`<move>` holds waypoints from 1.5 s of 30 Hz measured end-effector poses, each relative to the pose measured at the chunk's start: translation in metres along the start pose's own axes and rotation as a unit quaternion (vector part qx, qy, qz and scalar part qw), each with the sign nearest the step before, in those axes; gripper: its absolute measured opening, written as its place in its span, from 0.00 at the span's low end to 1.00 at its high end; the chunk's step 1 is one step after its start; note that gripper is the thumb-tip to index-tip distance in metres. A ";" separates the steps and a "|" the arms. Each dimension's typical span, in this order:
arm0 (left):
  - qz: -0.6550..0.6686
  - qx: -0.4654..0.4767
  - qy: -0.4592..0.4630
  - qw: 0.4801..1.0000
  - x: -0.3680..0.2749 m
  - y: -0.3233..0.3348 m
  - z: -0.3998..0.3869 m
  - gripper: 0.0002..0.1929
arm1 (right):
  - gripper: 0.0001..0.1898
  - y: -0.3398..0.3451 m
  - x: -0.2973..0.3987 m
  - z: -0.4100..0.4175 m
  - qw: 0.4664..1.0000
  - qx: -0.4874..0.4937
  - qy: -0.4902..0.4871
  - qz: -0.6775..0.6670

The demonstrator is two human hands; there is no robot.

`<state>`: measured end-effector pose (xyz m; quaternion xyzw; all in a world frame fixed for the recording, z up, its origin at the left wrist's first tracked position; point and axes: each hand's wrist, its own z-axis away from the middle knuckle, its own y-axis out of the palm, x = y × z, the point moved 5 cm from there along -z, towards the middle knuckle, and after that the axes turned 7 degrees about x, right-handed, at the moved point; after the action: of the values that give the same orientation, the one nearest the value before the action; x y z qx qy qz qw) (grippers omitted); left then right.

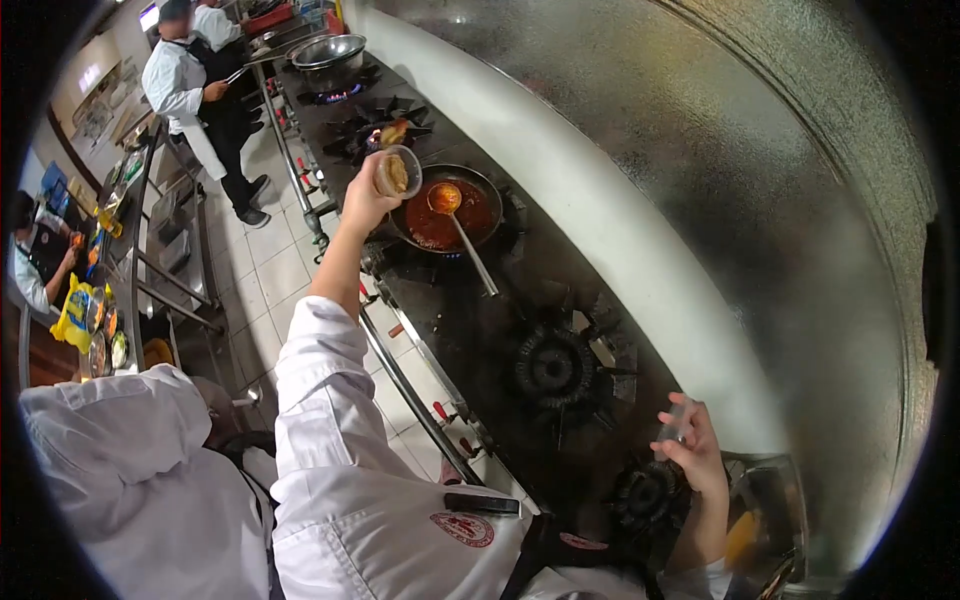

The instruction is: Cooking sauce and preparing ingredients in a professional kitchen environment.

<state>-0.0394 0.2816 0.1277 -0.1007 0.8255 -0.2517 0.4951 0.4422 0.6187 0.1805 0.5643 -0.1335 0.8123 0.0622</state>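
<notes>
My left hand (367, 193) reaches out over the range and holds a clear plastic cup (407, 159), tilted, with a tan, paste-like content. Just beside the cup sits a frying pan (480, 229) of red sauce (416, 221) on a burner with small blue flames. A metal ladle (471, 244) rests in the pan, its bowl filled with sauce and its handle over the rim. Closer to me, my right hand (697, 442) grips a clear plastic lid (675, 427), seen nearly edge-on, above the near burner.
An unlit burner (553, 367) lies between my hands. Beyond the pan are lit burners and a metal bowl (330, 51). A rail (412, 405) and red-handled knobs edge the range. A co-worker (142, 480) stands close at my left; others work farther off by a counter (131, 300).
</notes>
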 end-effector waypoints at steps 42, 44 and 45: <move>-0.083 -0.046 -0.076 0.993 0.067 0.022 -0.036 0.35 | 0.26 -0.005 0.000 -0.028 0.992 -0.010 -0.016 -0.121; 0.019 -0.089 -0.106 0.990 0.071 0.024 -0.033 0.36 | 0.26 -0.002 0.002 -0.029 0.991 -0.005 -0.020 -0.133; 0.097 -0.072 -0.156 0.980 0.076 0.029 -0.032 0.37 | 0.27 0.000 0.003 -0.029 0.990 0.008 -0.023 -0.142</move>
<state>-0.1017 0.2845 0.0664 -0.0938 0.7599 -0.1239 0.6311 0.4146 0.6268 0.1736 0.5969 -0.0471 0.7828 0.1695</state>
